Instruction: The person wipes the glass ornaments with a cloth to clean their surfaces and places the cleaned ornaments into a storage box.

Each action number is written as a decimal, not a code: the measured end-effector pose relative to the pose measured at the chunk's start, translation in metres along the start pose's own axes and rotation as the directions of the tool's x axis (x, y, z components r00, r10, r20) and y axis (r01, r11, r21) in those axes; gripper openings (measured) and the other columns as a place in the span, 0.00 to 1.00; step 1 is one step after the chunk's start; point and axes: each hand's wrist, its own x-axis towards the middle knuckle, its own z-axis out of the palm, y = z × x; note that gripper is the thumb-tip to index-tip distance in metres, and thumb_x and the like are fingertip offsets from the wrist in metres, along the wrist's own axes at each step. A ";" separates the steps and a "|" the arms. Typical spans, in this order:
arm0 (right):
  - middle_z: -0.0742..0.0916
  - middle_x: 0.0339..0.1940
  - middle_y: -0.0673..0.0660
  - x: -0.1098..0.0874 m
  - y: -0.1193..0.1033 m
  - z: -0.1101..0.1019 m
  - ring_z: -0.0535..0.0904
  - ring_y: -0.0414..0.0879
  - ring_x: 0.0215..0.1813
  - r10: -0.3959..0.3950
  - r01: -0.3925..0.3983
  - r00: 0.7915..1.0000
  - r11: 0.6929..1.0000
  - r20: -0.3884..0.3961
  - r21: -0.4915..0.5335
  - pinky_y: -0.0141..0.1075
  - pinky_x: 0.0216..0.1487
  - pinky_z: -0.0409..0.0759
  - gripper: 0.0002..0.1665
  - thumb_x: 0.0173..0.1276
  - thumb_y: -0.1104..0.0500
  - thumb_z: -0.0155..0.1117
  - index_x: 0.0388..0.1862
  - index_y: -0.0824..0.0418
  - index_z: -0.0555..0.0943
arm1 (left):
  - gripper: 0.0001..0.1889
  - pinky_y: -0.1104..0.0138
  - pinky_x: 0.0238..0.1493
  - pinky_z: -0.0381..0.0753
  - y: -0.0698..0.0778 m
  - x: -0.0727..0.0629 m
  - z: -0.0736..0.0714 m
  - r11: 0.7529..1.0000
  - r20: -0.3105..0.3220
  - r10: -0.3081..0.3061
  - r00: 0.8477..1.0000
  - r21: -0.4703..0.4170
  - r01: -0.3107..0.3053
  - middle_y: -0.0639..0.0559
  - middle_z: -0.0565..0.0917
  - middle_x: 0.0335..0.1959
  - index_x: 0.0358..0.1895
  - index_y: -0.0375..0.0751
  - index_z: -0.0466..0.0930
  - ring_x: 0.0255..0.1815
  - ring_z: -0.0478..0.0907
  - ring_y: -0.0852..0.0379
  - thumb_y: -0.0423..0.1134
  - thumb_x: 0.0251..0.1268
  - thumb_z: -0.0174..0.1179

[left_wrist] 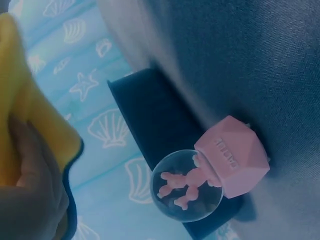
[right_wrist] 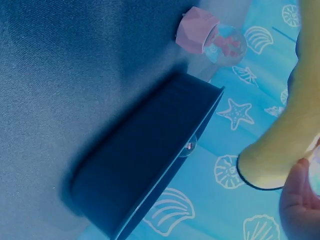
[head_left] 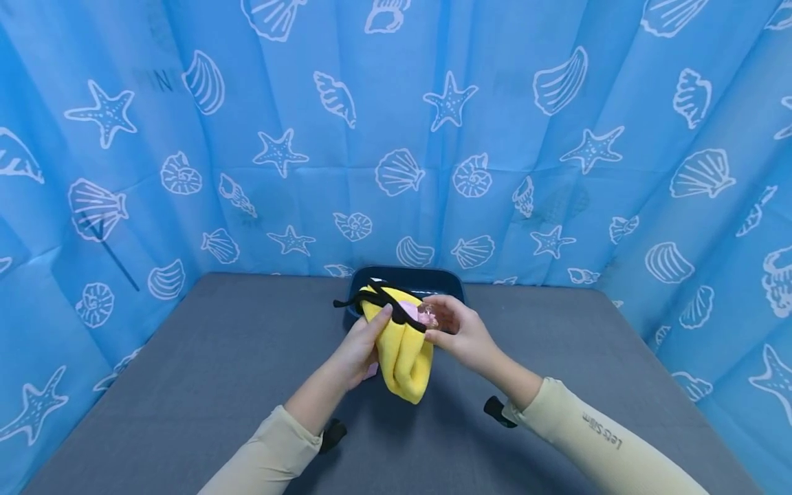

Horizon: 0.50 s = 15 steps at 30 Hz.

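In the head view my left hand (head_left: 361, 347) grips a yellow cloth (head_left: 405, 361) with black edging, its folds hanging down. The cloth wraps partly round a small snow globe (head_left: 427, 317) with a pink base and a clear dome over a pink figure. My right hand (head_left: 460, 330) holds that globe by its dome, fingers and thumb curled. In the right wrist view only the fingertips (right_wrist: 299, 192) and a sliver of the globe show at the right edge. The left wrist view shows the cloth (left_wrist: 35, 115) beside the left hand (left_wrist: 32, 190).
Behind the hands stands a dark blue bin (head_left: 454, 278); a clear dome (right_wrist: 189, 146) shows over its rim. A second pink snow globe (left_wrist: 232, 157) with a balloon-dog figure stands on the grey table (head_left: 247, 385), left of the bin. A blue shell-patterned curtain (head_left: 396, 124) hangs behind.
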 end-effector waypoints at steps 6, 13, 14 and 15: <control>0.83 0.46 0.63 0.001 0.002 0.005 0.77 0.50 0.41 -0.078 0.074 0.996 0.992 -0.031 -0.101 0.37 0.42 0.80 0.22 0.62 0.71 0.66 0.55 0.72 0.74 | 0.27 0.62 0.53 0.76 -0.003 0.000 0.004 0.992 0.017 0.052 0.998 0.111 -0.054 0.43 0.76 0.50 0.63 0.34 0.60 0.46 0.77 0.55 0.45 0.70 0.58; 0.84 0.44 0.59 0.000 0.002 0.011 0.77 0.49 0.42 -0.279 0.274 0.960 0.924 0.018 -0.267 0.39 0.44 0.80 0.26 0.55 0.75 0.71 0.52 0.68 0.74 | 0.29 0.62 0.48 0.79 -0.006 -0.003 0.011 0.973 -0.086 0.146 0.986 0.194 -0.127 0.41 0.76 0.48 0.61 0.33 0.63 0.44 0.78 0.52 0.44 0.64 0.64; 0.83 0.44 0.59 0.000 0.002 0.012 0.76 0.49 0.42 -0.285 0.280 0.958 0.921 0.022 -0.270 0.39 0.44 0.80 0.26 0.55 0.75 0.71 0.52 0.68 0.74 | 0.29 0.62 0.48 0.78 -0.006 -0.004 0.011 0.973 -0.101 0.148 0.984 0.194 -0.126 0.42 0.76 0.48 0.61 0.33 0.63 0.44 0.78 0.52 0.45 0.65 0.63; 0.83 0.44 0.59 -0.001 0.003 0.012 0.76 0.49 0.42 -0.288 0.285 0.957 0.920 0.028 -0.270 0.39 0.44 0.80 0.26 0.55 0.76 0.70 0.52 0.68 0.74 | 0.28 0.63 0.47 0.78 -0.007 -0.004 0.011 0.974 -0.115 0.142 0.983 0.192 -0.118 0.42 0.76 0.47 0.60 0.34 0.63 0.43 0.78 0.53 0.45 0.65 0.63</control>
